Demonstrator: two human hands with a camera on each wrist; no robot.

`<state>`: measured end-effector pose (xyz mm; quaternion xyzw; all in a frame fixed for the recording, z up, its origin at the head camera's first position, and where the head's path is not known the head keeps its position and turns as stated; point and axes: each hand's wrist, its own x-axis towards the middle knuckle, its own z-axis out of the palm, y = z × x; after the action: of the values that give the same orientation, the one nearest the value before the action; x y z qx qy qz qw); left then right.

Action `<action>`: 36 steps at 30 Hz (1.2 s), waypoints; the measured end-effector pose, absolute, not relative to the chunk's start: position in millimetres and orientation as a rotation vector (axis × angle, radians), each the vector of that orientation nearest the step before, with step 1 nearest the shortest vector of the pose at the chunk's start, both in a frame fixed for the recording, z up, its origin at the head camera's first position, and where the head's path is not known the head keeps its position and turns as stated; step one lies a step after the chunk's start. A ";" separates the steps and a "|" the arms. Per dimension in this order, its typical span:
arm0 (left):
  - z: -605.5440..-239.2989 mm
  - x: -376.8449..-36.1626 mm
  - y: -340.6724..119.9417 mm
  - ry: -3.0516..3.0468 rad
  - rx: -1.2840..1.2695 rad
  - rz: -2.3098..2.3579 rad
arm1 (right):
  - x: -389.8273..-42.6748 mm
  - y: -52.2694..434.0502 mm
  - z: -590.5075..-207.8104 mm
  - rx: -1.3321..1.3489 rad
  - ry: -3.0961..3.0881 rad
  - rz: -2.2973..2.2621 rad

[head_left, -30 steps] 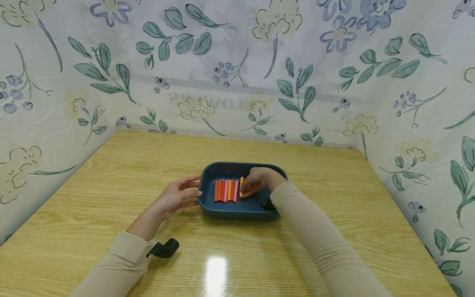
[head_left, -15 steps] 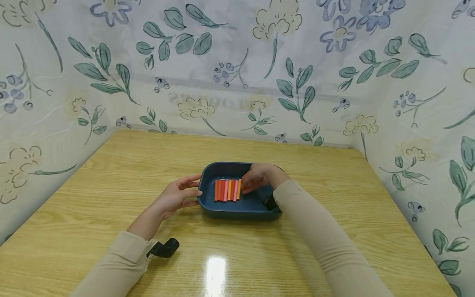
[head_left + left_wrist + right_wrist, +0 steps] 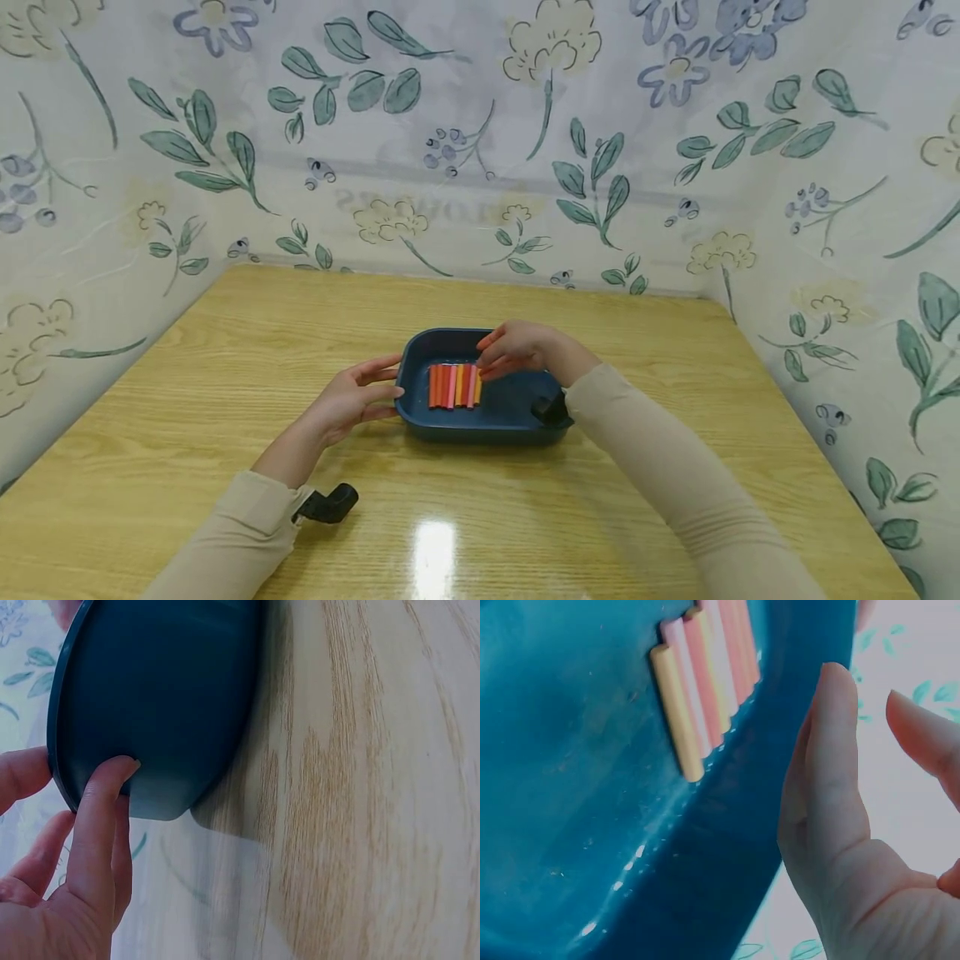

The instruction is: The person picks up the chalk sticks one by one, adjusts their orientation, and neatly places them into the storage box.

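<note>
We've got a dark blue plastic tray (image 3: 420, 346) sitting mid-frame on a glossy wood-grain worktop (image 3: 225, 350) — rounded corners, smooth walls, kind of a shallow oval tub. Inside it, left of centre, a neat row of little sticks (image 3: 453, 385) lies side by side, touching: reds, oranges, a pink and a yellow-orange one at the right end. They look matte and cylindrical, chalk or crayon-like, though we can't tell which.

The left hand (image 3: 348, 400) is against the tray's left outer wall, fingers straight and relaxed, fingertips pressing on the rim and side; the left wrist view shows the thumb (image 3: 101, 817) flat against the smooth blue wall.

The right hand (image 3: 517, 348) hovers over the tray's upper right part, just beside the right end of the row, fingers loosely spread and holding nothing.

Floral-print sheets (image 3: 480, 125) wall in the worktop across the upper frame and both sides.
</note>
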<state>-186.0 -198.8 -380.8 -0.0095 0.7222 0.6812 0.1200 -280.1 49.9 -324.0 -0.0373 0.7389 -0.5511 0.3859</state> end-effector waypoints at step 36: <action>-382.0 -186.2 -207.4 2.112 -0.024 1.970 | -201.4 147.0 -354.3 -0.228 1.844 -1.879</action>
<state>-186.2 -207.4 -382.0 -0.0083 0.7253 0.6767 0.1262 -201.4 147.0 -354.3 -0.0837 0.6763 -0.6890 0.2468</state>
